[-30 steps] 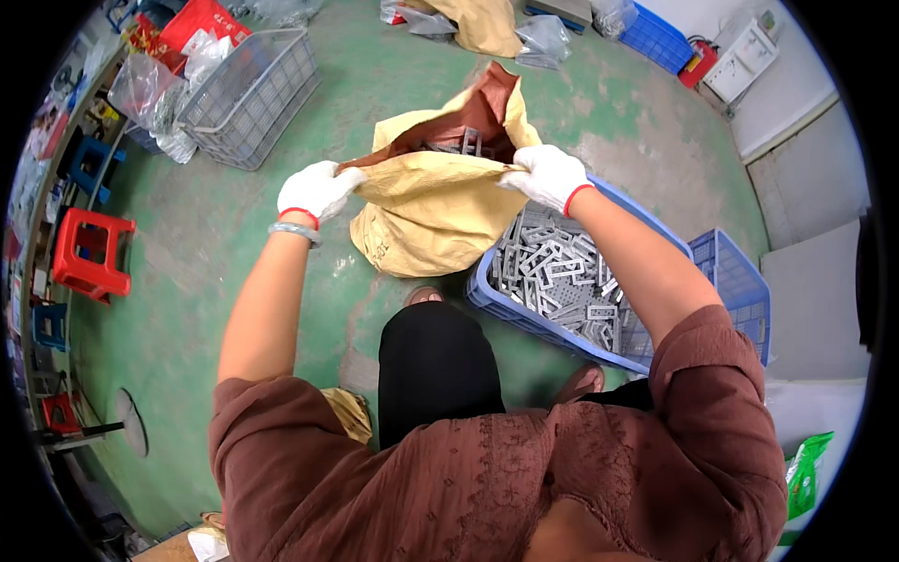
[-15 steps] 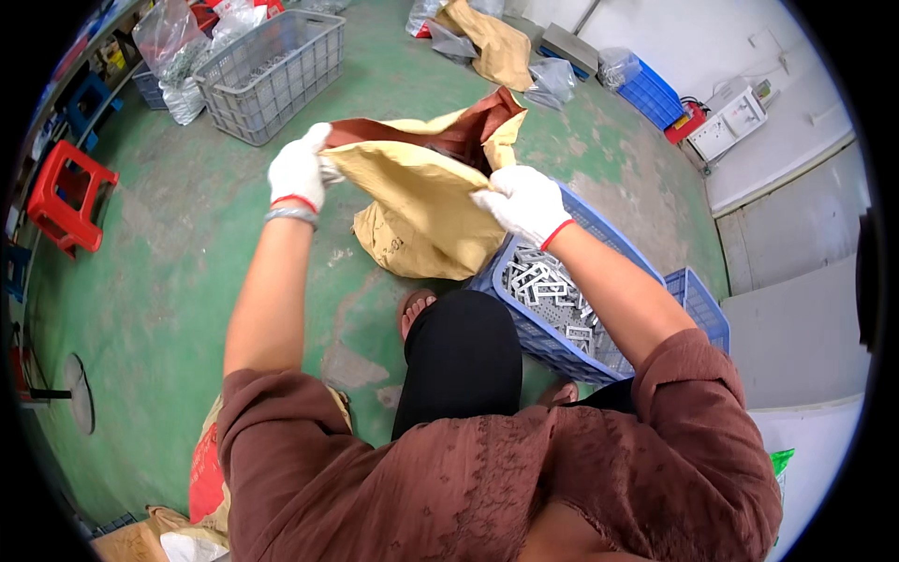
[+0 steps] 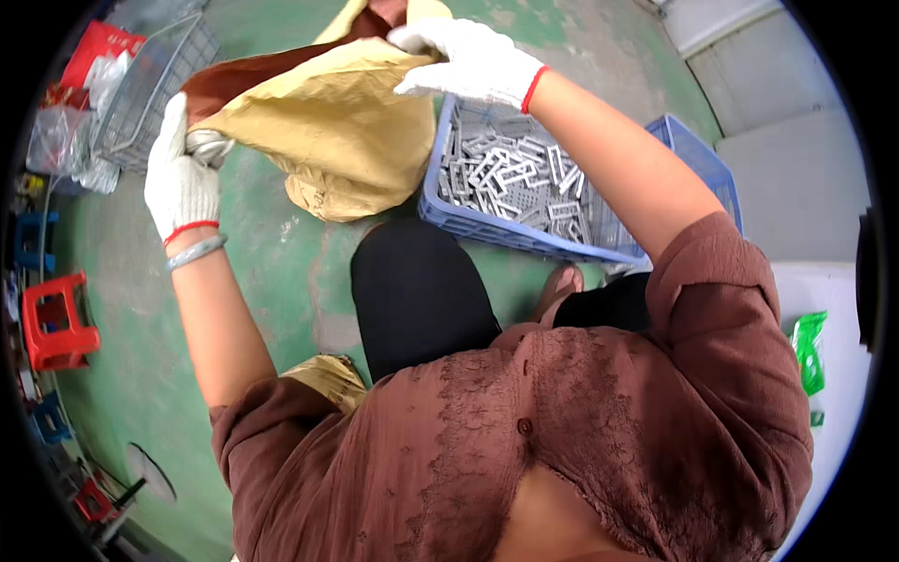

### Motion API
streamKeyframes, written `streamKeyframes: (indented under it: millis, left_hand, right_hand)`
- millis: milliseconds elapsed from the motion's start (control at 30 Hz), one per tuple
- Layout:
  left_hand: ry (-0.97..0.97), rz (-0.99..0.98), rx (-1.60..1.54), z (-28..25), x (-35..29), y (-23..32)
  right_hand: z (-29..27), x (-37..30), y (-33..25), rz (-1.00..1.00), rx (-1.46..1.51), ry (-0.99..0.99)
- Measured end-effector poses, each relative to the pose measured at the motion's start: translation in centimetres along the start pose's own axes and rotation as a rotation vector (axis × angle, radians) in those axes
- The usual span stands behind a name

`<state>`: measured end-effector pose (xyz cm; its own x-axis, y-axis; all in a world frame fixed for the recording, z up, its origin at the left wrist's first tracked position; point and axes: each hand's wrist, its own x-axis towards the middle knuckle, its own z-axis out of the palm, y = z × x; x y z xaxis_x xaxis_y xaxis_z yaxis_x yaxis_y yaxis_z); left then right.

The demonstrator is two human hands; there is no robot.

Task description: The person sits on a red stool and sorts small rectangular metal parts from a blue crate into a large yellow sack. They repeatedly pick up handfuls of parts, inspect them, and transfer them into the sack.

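A yellow-brown sack (image 3: 346, 122) with a reddish-brown lining stands in front of me, its mouth spread wide. My left hand (image 3: 187, 173), in a white knitted glove, is closed on the left end of the sack's rim. At the right side of the mouth is my right hand (image 3: 473, 64), gloved the same way. Its thumb and fingers are apart, with the sack's edge between them. What lies inside the sack is hidden. Just right of it, a blue plastic crate (image 3: 524, 239) holds many small grey rectangular frame-shaped parts (image 3: 515, 173).
Another blue crate (image 3: 698, 155) adjoins at the right. A grey mesh crate (image 3: 154, 89) with plastic bags stands far left, and a red stool (image 3: 58, 321) nearer. Another sack (image 3: 328, 379) lies by my left side. A white wall (image 3: 782, 178) bounds the right.
My view has shifted, bringing more of the crate of parts into sight. My hands are farther apart, stretching the sack's mouth wider. The right hand's fingers have spread from their grip on the rim.
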<state>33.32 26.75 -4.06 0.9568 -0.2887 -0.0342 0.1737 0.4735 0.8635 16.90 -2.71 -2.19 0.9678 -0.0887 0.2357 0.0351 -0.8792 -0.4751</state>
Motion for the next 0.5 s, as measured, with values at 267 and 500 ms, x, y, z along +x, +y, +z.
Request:
streamKeyframes:
  millis: [267,500]
  left_hand:
    - [-0.051,0.423,0.452,7.6,-7.4,1.6]
    - [-0.433,0.433,0.686,19.6,-14.5,-3.3]
  right_hand:
    - [-2.6,-9.8,9.6,0.247,-0.148,0.158]
    - [1.1,-18.9,20.1,0.713,-0.198,-0.402]
